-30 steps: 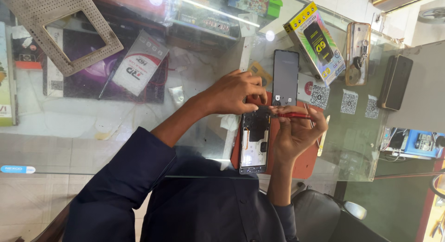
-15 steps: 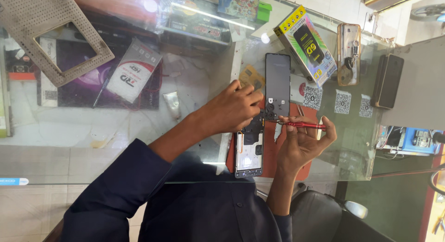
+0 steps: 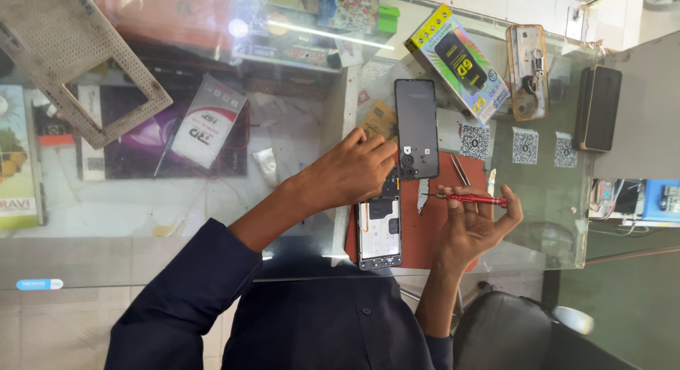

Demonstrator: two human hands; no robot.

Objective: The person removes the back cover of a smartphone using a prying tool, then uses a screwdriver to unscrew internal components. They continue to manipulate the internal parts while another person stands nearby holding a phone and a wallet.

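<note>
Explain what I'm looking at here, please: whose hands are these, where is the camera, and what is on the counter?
There is no machine: a person in a dark blue shirt works with bare hands, filmed by a camera on their head looking down, so the arms enter from the bottom. The surface is a glass counter with a red mat on it. The left hand rests on an opened phone whose insides show. Beside it lies a dark back cover. The right hand holds a thin red screwdriver in its fingers. Farther off lie a yellow-edged box, a phone in a clear case and a dark phone.
</note>
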